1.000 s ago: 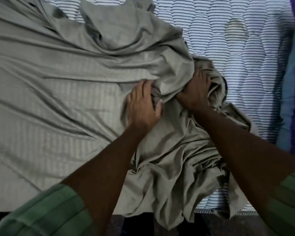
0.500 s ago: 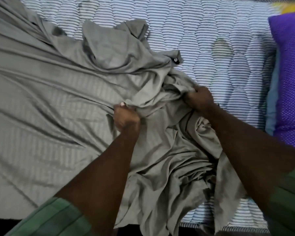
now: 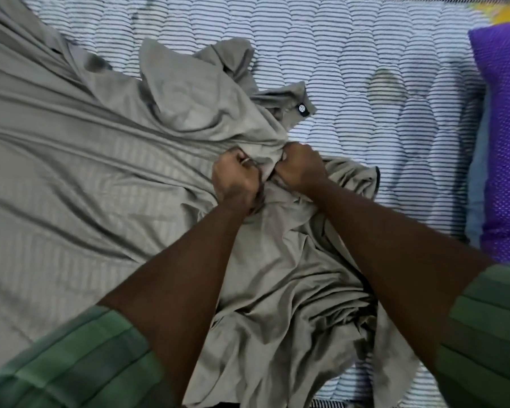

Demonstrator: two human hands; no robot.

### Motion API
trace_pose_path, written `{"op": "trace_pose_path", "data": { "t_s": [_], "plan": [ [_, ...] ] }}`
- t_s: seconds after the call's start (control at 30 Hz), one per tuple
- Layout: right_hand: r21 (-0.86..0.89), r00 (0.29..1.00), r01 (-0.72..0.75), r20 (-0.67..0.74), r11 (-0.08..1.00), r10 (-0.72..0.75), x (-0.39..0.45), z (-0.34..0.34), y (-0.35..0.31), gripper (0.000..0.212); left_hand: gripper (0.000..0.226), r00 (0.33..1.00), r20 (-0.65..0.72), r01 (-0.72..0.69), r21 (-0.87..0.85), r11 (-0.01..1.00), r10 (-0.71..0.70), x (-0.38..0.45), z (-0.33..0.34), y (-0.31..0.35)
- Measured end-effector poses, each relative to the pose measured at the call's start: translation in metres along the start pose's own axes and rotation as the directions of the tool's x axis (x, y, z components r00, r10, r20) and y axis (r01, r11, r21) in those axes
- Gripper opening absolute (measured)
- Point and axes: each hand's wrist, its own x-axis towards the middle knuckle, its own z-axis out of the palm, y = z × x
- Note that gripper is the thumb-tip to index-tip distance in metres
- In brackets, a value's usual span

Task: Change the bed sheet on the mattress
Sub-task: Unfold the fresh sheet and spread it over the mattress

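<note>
Grey sheet point(image 3: 106, 184): half spread over striped mattress point(image 3: 365, 54), bunched mid-bed. Left hand point(image 3: 237, 184) and right hand point(image 3: 299, 166), 2 tight fists side by side, clutch 1 gathered fold, likely to drag it along.

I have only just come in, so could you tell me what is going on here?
A person is working a grey bed sheet on a striped mattress. The left hand and right hand each grip a bunch of it, close together. The sheet lies crumpled, the mattress bare at the right beside a purple pillow.
</note>
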Motion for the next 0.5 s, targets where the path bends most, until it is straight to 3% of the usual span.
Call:
{"op": "trace_pose_path", "data": {
  "t_s": [0.07, 0.17, 0.23, 0.3, 0.33, 0.4, 0.43, 0.5],
  "plan": [
    [0.222, 0.968, -0.204, -0.097, 0.954, 0.23, 0.003, -0.016, 0.011, 0.034, 0.01, 0.972, -0.119, 0.171, -0.221, 0.96, -0.201, 0.005, -0.004, 0.0],
    [0.583, 0.809, -0.397, -0.142, 0.709, 0.57, 0.007, -0.051, 0.038, 0.034, 0.018, 0.92, -0.217, 0.249, -0.319, 0.914, -0.327, 0.006, -0.01, 0.012],
    [0.687, 0.76, -0.446, -0.048, 0.574, 0.648, 0.004, -0.067, 0.064, 0.038, 0.024, 0.919, -0.172, 0.295, -0.301, 0.907, -0.355, 0.006, -0.009, 0.016],
    [0.707, 0.727, -0.487, 0.003, 0.512, 0.687, -0.004, -0.069, 0.077, 0.044, 0.021, 0.967, -0.051, 0.24, -0.164, 0.957, -0.251, 0.005, -0.006, 0.014],
    [0.648, 0.699, -0.536, -0.019, 0.541, 0.715, -0.008, -0.066, 0.078, 0.05, 0.02, 0.977, -0.007, 0.211, -0.091, 0.973, -0.213, 0.005, -0.006, 0.012],
    [0.363, 0.682, -0.615, -0.2, 0.7, 0.704, -0.013, -0.06, 0.077, 0.075, 0.018, 0.99, 0.026, 0.135, 0.009, 0.991, -0.135, 0.005, -0.006, 0.013],
    [0.216, 0.723, -0.578, -0.313, 0.787, 0.616, -0.016, -0.057, 0.072, 0.088, 0.019, 0.997, 0.021, 0.067, 0.092, 0.994, -0.069, 0.004, -0.008, 0.013],
    [-0.016, 0.825, -0.297, -0.507, 0.955, 0.249, -0.014, -0.055, 0.064, 0.091, 0.022, 0.992, 0.019, -0.128, 0.298, 0.946, 0.128, 0.003, -0.01, 0.012]
  ]
}}
